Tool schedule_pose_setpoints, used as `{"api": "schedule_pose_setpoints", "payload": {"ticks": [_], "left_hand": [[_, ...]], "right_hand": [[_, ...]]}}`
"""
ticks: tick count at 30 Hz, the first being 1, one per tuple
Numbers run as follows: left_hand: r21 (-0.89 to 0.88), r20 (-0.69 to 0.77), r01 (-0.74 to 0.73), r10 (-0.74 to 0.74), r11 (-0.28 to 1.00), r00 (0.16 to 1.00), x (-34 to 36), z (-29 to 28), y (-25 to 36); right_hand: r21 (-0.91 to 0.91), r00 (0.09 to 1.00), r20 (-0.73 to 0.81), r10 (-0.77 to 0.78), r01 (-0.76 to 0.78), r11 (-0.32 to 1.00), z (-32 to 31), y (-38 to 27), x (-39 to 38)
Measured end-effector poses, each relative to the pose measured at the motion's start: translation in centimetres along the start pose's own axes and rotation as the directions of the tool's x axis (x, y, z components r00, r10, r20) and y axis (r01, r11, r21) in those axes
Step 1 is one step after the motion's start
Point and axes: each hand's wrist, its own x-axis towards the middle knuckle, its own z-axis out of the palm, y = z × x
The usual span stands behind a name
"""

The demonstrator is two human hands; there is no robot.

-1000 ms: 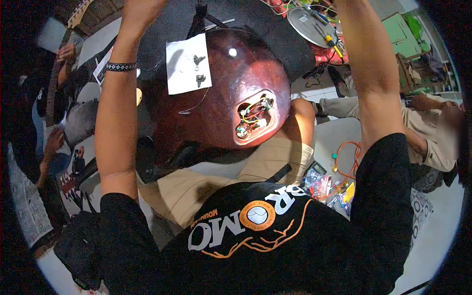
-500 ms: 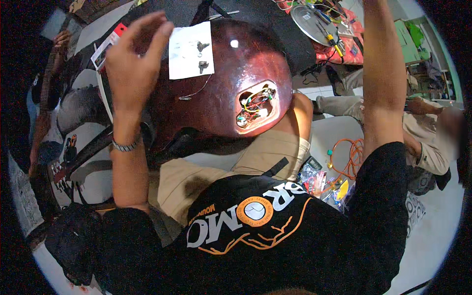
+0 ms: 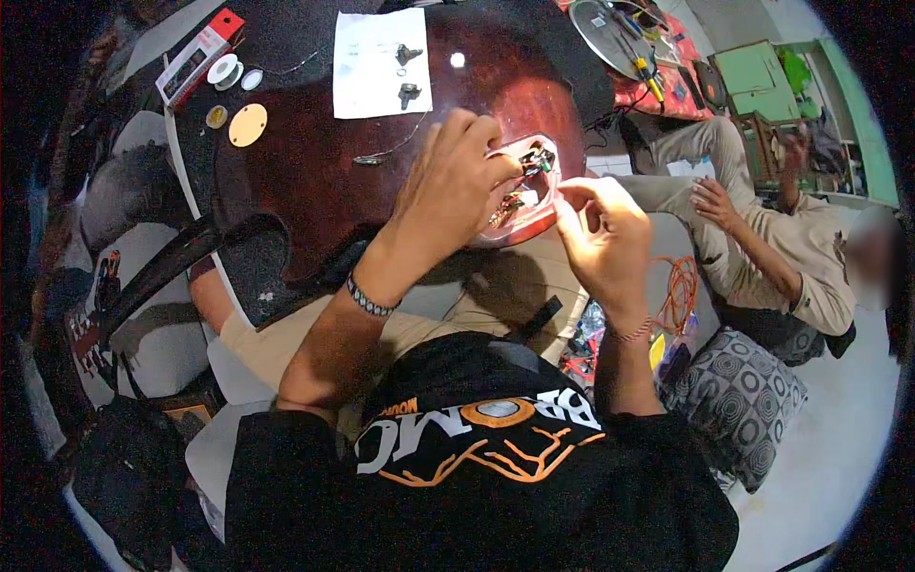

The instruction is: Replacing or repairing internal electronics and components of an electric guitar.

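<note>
The glossy guitar body [image 3: 515,86] lies back-up across the person's lap, and its lit cavity [image 3: 534,187] sits between the two hands; the left hand [image 3: 448,181] arches over the cavity's left side, its fingers bent and their tips down at the rim and the wiring [image 3: 513,204]; whether those tips close on a wire or only rest there, I cannot tell; the right hand [image 3: 610,238] stands at the opposite edge, thumb and forefinger drawn near each other beside the rim, the other fingers curled; whether anything thin is pinched there, I cannot tell either.

The body is dark red-brown, smooth and rounded, with a bright spot of reflected light; the cavity is a round-cornered cut-out with a pale stepped edge, packed with thin coloured wires; a flat white paper sheet [image 3: 367,71] lies on the body, bearing small black metal-and-plastic parts [image 3: 410,92]; a fine loose wire [image 3: 391,153] curls below it.

Further left, on a dark rough-textured mat [image 3: 191,129], lie a smooth cream oval plate [image 3: 248,125], a white spool [image 3: 225,71] and a red-and-white box [image 3: 202,57].
</note>
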Motion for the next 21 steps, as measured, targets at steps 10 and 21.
{"api": "schedule_pose_setpoints", "payload": {"ticks": [10, 21], "left_hand": [[0.010, 0.098, -0.036, 0.035, 0.999, 0.995, 0.5, 1.2, -0.8], [-0.092, 0.043, -0.023, 0.027, 0.995, 0.999, 0.4, 1.3, -1.3]], "right_hand": [[-0.025, 0.998, 0.006, -0.056, 0.056, 0.998, 2.9, 1.4, 0.0], [-0.098, 0.989, -0.016, -0.146, 0.143, 0.985, 3.7, 1.9, 0.4]]}}
